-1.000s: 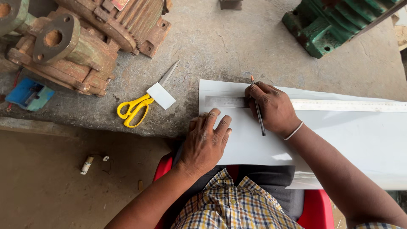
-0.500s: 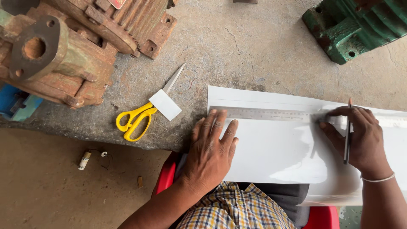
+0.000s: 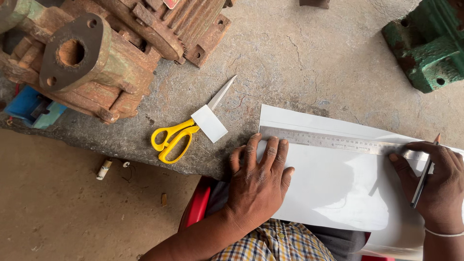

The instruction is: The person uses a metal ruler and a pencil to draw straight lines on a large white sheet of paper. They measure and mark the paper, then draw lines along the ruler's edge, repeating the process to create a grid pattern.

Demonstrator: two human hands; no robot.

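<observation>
A large white sheet [image 3: 338,188] lies on the stone bench and overhangs its near edge. A steel ruler [image 3: 333,141] lies across the sheet near its top edge. My left hand [image 3: 258,176] presses flat on the sheet's left end, fingertips touching the ruler's left end. My right hand [image 3: 435,186] rests at the ruler's right end and holds a dark pencil [image 3: 424,176], its tip pointing away from me.
Yellow-handled scissors [image 3: 176,137] lie left of the sheet with a small white card [image 3: 209,123] on the blades. Rusty machine castings [image 3: 96,53] fill the back left, a green casting [image 3: 427,43] the back right. A blue object [image 3: 31,108] sits at the left edge.
My right hand has slid with the pencil from the sheet's left part to the ruler's right end. My left hand has stayed pressed on the sheet.
</observation>
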